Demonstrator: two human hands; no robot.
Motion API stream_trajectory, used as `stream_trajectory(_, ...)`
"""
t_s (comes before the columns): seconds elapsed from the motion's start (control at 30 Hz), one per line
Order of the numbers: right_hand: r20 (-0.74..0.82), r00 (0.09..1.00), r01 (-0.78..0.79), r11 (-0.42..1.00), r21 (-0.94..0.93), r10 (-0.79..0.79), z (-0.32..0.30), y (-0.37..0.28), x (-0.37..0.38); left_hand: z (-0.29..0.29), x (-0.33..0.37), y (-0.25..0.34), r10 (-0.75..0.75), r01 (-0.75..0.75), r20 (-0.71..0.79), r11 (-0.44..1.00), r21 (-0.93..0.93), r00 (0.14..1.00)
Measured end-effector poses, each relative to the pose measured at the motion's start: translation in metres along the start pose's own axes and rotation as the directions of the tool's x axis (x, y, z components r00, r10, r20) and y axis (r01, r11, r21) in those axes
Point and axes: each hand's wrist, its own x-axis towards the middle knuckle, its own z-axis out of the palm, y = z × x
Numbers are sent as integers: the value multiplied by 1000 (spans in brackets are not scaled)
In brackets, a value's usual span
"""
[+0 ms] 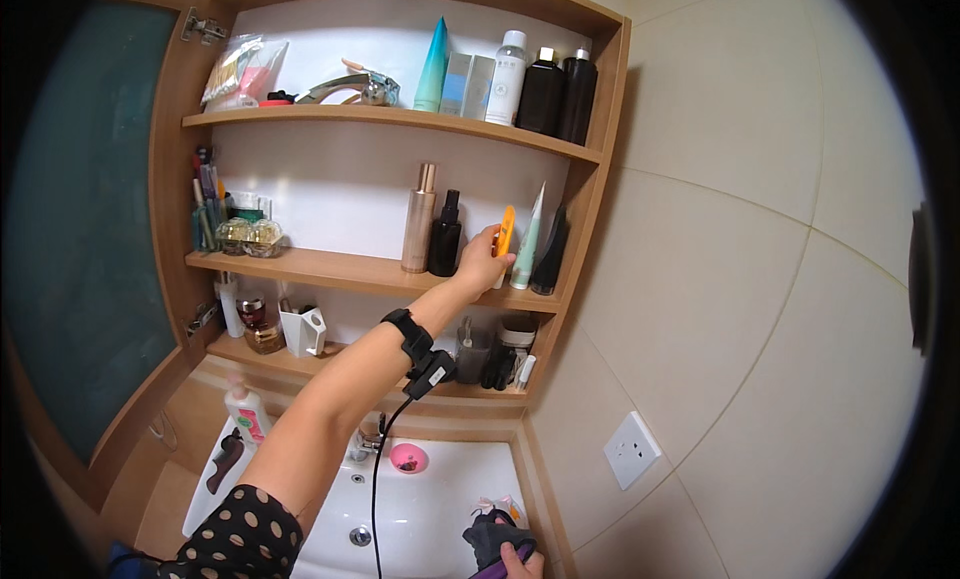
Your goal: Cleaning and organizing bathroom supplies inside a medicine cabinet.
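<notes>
- Hand, the left one (483,266), pinching an orange tube (508,229) between thumb and fingers, at the right part of the middle shelf (310,267).
- Just right of the orange tube, a pale green tube (527,249) and a black bottle (550,259); to its left, a black spray bottle (446,237) and a tan bottle (418,224).
- Below, a grey cup (474,364) with a pale brush in it; farther left, a white cup (303,335) with slim items poking out.
- On the top shelf (400,119), a clear bag (237,71) holding cotton swabs.
- Pink bowl (406,453) in the sink (450,489), something small and dark inside.
- Right hand (526,560), low down, gripping a purple-edged grey item (490,541), kind unclear.
</notes>
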Motion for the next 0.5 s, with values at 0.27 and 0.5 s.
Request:
stream_trajectory(0.27,118,992,-56,996,73,47,0,0,7,-3,-14,-1,63,-42,-86,974,223,994)
stream_trajectory(0.5,144,984,-112,992,48,105,4,-7,2,-51,-64,47,560,-317,-448,801,508,697)
